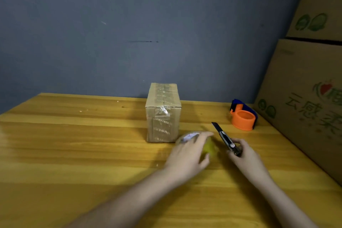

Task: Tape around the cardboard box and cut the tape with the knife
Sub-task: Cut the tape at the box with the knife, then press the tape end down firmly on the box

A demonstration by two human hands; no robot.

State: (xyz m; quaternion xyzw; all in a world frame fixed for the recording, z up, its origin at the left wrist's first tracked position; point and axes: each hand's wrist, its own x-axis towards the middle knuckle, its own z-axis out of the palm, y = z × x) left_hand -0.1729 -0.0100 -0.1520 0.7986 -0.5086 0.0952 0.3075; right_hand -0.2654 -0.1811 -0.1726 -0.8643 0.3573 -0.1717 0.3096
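A small cardboard box stands upright on the wooden table, with clear tape strips across its top and front face. Just right of its near corner, my left hand covers a roll of clear tape that rests on the table; a yellowish blur shows under the fingers. My right hand grips a utility knife by its handle. The blade is extended and points up and away, towards the back of the table. The knife is apart from the box and from the roll.
An orange and blue tape dispenser sits at the back right of the table. Large printed cardboard cartons are stacked along the right edge. A grey wall rises behind the table.
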